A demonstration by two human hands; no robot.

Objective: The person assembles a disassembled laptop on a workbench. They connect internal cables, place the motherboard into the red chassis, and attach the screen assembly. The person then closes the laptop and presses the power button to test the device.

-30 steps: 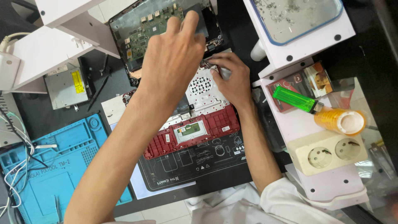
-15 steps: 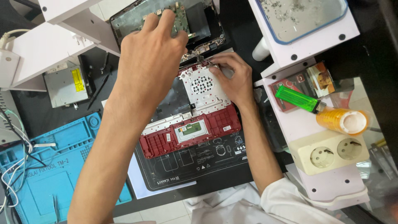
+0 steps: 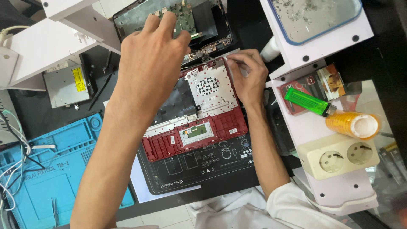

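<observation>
The left hand (image 3: pixel 150 55) is hovering over the open red laptop shell (image 3: pixel 195 114) in the middle of the desk, fingers a little spread and bent, tips touching the green circuit board (image 3: pixel 180 15). The right hand (image 3: pixel 248 78) is pinching a small silver tool (image 3: pixel 231 59) at the shell's top corner.

Red plastic laptop shell (image 3: pixel 220 127), matt blue mat (image 3: pixel 51 169)
</observation>
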